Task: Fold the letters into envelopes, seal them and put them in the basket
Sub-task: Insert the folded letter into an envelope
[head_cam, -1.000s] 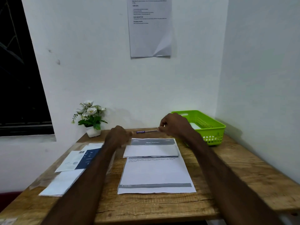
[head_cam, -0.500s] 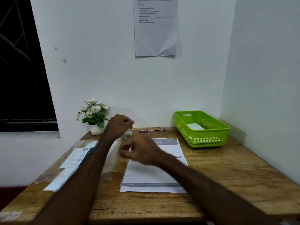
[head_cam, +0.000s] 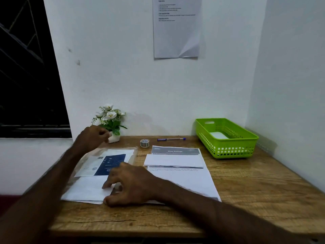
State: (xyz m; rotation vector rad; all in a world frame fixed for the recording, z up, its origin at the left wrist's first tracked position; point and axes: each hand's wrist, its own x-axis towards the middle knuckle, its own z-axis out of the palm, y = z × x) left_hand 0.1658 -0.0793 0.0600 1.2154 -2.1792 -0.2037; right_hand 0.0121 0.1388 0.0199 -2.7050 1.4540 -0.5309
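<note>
A printed letter (head_cam: pixel 184 180) lies flat at the table's middle, with a folded letter (head_cam: pixel 174 160) across its top. To the left, a white envelope (head_cam: pixel 86 190) lies at the front of a stack in a clear plastic sleeve, below a blue and white leaflet (head_cam: pixel 109 164). My right hand (head_cam: pixel 130 185) reaches across to that stack, fingers spread, fingertips and thumb touching the envelope's right edge. My left hand (head_cam: pixel 93 136) hovers loosely curled above the stack's far end, slightly blurred, nothing visible in it. A green basket (head_cam: pixel 246 138) stands at the back right with a white envelope (head_cam: pixel 219 135) inside.
A tape roll (head_cam: pixel 144 143) and a blue pen (head_cam: pixel 171 139) lie near the wall behind the letters. A small pot of white flowers (head_cam: pixel 110 120) stands at the back left, just beyond my left hand. White walls close the back and right.
My right hand moved from the back of the table, near the pen, leftward and nearer, onto the envelope stack. My left hand lifted and drifted left toward the flower pot. The view tilted slightly.
</note>
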